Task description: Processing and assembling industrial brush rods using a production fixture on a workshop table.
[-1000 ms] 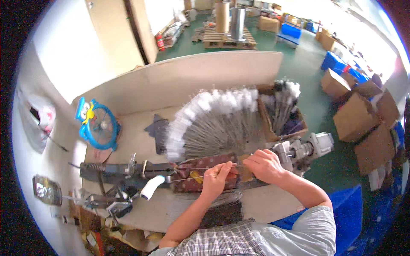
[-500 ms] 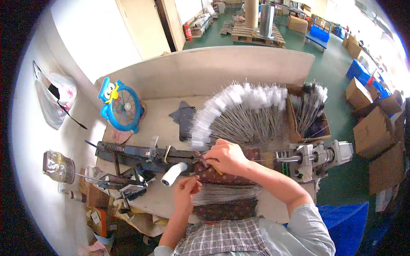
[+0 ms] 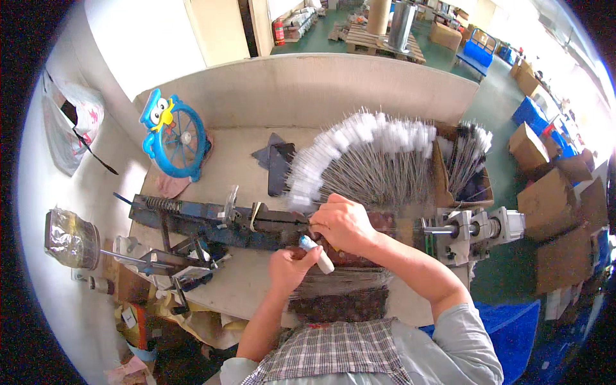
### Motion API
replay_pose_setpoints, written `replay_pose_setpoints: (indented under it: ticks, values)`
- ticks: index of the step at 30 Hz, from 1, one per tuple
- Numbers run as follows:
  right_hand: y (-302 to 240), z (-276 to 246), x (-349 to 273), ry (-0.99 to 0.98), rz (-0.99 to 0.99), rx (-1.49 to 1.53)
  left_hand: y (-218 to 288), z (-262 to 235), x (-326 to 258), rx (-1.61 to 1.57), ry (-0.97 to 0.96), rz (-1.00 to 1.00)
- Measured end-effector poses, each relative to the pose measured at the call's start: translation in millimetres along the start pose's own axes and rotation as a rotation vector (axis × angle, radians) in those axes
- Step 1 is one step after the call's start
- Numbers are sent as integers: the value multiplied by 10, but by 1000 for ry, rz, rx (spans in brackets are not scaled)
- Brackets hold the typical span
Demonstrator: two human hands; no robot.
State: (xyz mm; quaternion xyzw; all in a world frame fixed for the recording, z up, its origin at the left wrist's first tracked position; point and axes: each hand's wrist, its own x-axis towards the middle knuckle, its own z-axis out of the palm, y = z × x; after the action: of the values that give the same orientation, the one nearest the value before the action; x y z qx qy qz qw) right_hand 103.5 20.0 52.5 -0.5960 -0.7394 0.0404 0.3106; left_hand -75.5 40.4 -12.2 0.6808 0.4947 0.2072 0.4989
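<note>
My left hand (image 3: 292, 271) is closed around a white cylindrical handle (image 3: 325, 260), its thumb near the handle's blue tip. Just above it, my right hand (image 3: 343, 223) pinches what looks like a thin wire at the right end of a long dark metal clamp fixture (image 3: 256, 221); the fingers mostly hide that wire. A motor-driven spindle (image 3: 443, 230) stands to the right, in line with the fixture. Beneath my hands lies a bundle of thin straight wires (image 3: 340, 284) on dark patterned cloth (image 3: 340, 307). Behind them fan out many white-tipped wire brushes (image 3: 378, 147).
A cardboard box (image 3: 471, 196) of more brushes stands at the back right. A blue toy-like fan (image 3: 186, 138) and a dark phone (image 3: 280, 168) sit behind the fixture. A low board (image 3: 308, 90) edges the bench. Metal linkage (image 3: 173, 263) projects at the left.
The white handle has swung right and changed its tilt, and my left hand has moved up and right to grip it. My right hand stays near the fixture's end. The view has shifted slightly.
</note>
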Motion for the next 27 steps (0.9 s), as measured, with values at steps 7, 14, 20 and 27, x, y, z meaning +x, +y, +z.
replay_pose_setpoints:
  ticks: [7, 14, 20, 27]
  values:
    - [-11, -307, -390, 214, -71, 85, 175, 262, -97, -474, -25, 40]
    - [153, 183, -780, -38, 108, 64, 27, 431, -45, -312, 2, -74]
    - [204, 277, -758, -264, 151, 55, -97, 143, -39, 58, -33, -27]
    - [126, -28, -774, -199, -38, 35, -963, -743, -266, -1072, 439, -341]
